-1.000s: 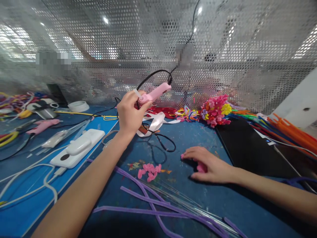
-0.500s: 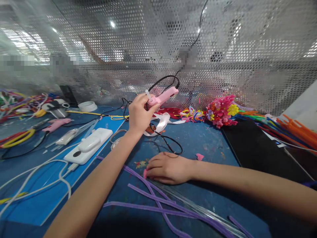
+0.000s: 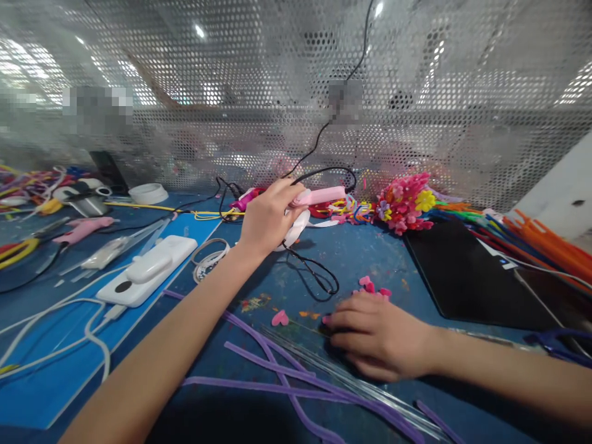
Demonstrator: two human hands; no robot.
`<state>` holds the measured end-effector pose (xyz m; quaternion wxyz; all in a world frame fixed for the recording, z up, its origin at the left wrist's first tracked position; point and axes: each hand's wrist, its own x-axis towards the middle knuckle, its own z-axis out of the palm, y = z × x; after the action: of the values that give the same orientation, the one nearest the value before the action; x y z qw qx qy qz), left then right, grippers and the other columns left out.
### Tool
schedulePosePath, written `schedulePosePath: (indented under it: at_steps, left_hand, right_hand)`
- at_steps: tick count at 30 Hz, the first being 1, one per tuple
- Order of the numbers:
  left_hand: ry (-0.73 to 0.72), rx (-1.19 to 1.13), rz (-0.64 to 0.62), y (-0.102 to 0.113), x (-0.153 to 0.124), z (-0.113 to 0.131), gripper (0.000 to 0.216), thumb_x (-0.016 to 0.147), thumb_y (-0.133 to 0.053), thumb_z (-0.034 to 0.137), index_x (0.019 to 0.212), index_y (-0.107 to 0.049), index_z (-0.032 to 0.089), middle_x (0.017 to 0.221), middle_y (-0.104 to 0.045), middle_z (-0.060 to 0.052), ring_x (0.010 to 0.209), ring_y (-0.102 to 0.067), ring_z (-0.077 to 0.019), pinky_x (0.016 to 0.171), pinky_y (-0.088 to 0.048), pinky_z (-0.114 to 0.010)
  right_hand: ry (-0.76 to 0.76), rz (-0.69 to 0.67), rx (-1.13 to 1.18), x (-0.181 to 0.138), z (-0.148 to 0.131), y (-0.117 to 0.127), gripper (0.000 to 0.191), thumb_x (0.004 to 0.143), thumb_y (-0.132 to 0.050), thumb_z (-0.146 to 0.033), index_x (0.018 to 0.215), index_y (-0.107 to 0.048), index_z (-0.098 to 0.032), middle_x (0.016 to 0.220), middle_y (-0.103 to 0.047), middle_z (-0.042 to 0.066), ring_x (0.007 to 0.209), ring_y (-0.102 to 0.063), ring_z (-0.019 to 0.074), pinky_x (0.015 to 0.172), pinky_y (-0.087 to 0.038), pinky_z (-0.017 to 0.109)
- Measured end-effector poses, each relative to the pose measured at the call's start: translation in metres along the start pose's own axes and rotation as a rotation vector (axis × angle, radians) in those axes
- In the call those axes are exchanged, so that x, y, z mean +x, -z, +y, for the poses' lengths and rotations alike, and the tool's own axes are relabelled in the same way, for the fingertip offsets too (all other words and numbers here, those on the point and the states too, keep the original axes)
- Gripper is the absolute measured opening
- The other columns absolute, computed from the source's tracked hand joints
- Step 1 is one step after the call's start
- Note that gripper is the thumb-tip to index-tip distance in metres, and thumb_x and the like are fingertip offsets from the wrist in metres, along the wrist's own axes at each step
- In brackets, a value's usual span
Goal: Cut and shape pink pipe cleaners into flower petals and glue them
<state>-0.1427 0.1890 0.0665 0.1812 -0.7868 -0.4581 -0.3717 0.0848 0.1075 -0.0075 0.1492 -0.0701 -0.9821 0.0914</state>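
Observation:
My left hand [image 3: 267, 217] is closed round a pink glue gun [image 3: 319, 196] with a black cable [image 3: 314, 271], holding it low over the blue table near a white ribbon. My right hand [image 3: 377, 336] lies palm down on the table with fingers curled, resting on clear thin sticks [image 3: 324, 364]. Small pink heart pieces [image 3: 370, 287] lie just beyond its fingers, and one pink heart [image 3: 280, 319] lies to its left. Whether anything is under the right hand is hidden. Purple pipe cleaners [image 3: 277, 385] cross the table in front of me.
A white power bank [image 3: 148, 274] with a white cable lies at the left. A bunch of pink pipe-cleaner flowers [image 3: 402, 203], orange pipe cleaners [image 3: 550, 243] and a black tablet [image 3: 467, 274] are at the right. A perforated metal screen [image 3: 259, 92] closes the back.
My left hand has lowered the glue gun from mid-air down towards the table. My right hand has slid right from the purple pipe cleaners to beside the pink hearts.

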Motion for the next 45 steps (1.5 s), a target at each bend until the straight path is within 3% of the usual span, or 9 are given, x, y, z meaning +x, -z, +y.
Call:
schedulePosePath:
  at_steps: [5,9,24,28,31,34,37,41,45]
  left_hand:
    - [0.031,0.015,-0.017,0.000,-0.001,-0.001,0.025,0.078,-0.058,0.025,0.102,-0.058,0.020,0.109,-0.060,-0.006,0.107,-0.052,-0.0201,0.090,-0.043,-0.034]
    - [0.046,0.014,-0.023,0.003,-0.001,-0.004,0.025,0.077,-0.057,0.025,0.102,-0.059,0.020,0.108,-0.060,-0.006,0.103,-0.054,-0.0199,0.087,-0.044,-0.032]
    - [-0.052,0.009,-0.200,-0.005,0.000,0.012,0.028,0.079,-0.055,0.027,0.106,-0.058,0.022,0.112,-0.059,-0.005,0.102,-0.055,-0.0207,0.086,-0.043,-0.032]
    - [-0.103,0.031,-0.252,-0.004,0.000,0.020,0.029,0.080,-0.053,0.026,0.109,-0.056,0.022,0.113,-0.058,-0.006,0.100,-0.056,-0.0216,0.086,-0.043,-0.034]
    - [-0.108,0.025,-0.250,-0.003,0.001,0.023,0.028,0.082,-0.051,0.027,0.109,-0.056,0.021,0.113,-0.058,-0.006,0.100,-0.056,-0.0217,0.086,-0.043,-0.034]
    - [-0.097,0.004,-0.262,-0.003,0.002,0.024,0.028,0.081,-0.052,0.029,0.107,-0.056,0.020,0.113,-0.057,-0.006,0.100,-0.056,-0.0216,0.086,-0.043,-0.033]
    - [-0.092,-0.012,-0.282,-0.004,0.001,0.025,0.029,0.080,-0.053,0.029,0.107,-0.056,0.020,0.113,-0.057,-0.006,0.101,-0.055,-0.0214,0.085,-0.043,-0.033]
    - [-0.142,-0.027,-0.320,-0.009,-0.002,0.032,0.030,0.082,-0.050,0.028,0.109,-0.055,0.018,0.114,-0.057,-0.008,0.103,-0.054,-0.0214,0.085,-0.044,-0.033]
    - [-0.188,-0.015,-0.331,-0.013,-0.006,0.042,0.030,0.082,-0.050,0.027,0.110,-0.056,0.018,0.114,-0.058,-0.009,0.104,-0.054,-0.0224,0.087,-0.043,-0.034]
  right_hand:
    - [0.099,0.040,-0.062,0.064,-0.005,-0.020,0.033,0.091,-0.029,-0.017,0.121,-0.044,-0.012,0.123,-0.049,0.009,0.112,-0.041,0.0160,0.094,-0.035,0.029]
    - [0.161,-0.013,-0.137,0.085,0.013,-0.031,0.024,0.091,-0.033,-0.017,0.099,-0.056,-0.013,0.104,-0.058,0.009,0.098,-0.048,0.0158,0.086,-0.040,0.029]
    - [-0.199,0.000,-0.043,-0.065,0.012,0.013,0.019,0.085,-0.043,-0.017,0.093,-0.060,-0.019,0.091,-0.061,0.007,0.088,-0.053,0.0170,0.080,-0.041,0.034]
    - [-0.408,0.107,-0.048,-0.074,0.024,0.021,0.033,0.083,-0.049,-0.033,0.113,-0.053,-0.020,0.114,-0.054,0.011,0.106,-0.048,0.0210,0.088,-0.040,0.038]
    - [-0.481,0.090,-0.019,-0.064,0.030,0.019,0.052,0.081,-0.050,-0.043,0.126,-0.042,-0.019,0.129,-0.043,0.013,0.118,-0.039,0.0233,0.095,-0.036,0.040]
    - [-0.371,0.081,-0.001,-0.046,0.024,0.018,0.031,0.084,-0.047,-0.037,0.108,-0.057,-0.019,0.110,-0.057,0.008,0.103,-0.051,0.0190,0.089,-0.041,0.034]
    - [-0.307,0.259,-0.164,-0.022,0.021,0.030,0.020,0.086,-0.043,-0.027,0.089,-0.061,-0.018,0.093,-0.062,0.007,0.088,-0.055,0.0188,0.081,-0.043,0.034]
    - [-0.471,0.428,-0.356,0.018,0.044,0.051,0.025,0.081,-0.048,-0.022,0.105,-0.051,-0.012,0.110,-0.053,0.015,0.104,-0.046,0.0261,0.088,-0.037,0.040]
    - [-0.639,0.145,-0.301,0.040,0.076,0.052,0.027,0.081,-0.051,-0.032,0.099,-0.054,-0.013,0.097,-0.060,0.013,0.088,-0.056,0.0236,0.073,-0.043,0.032]
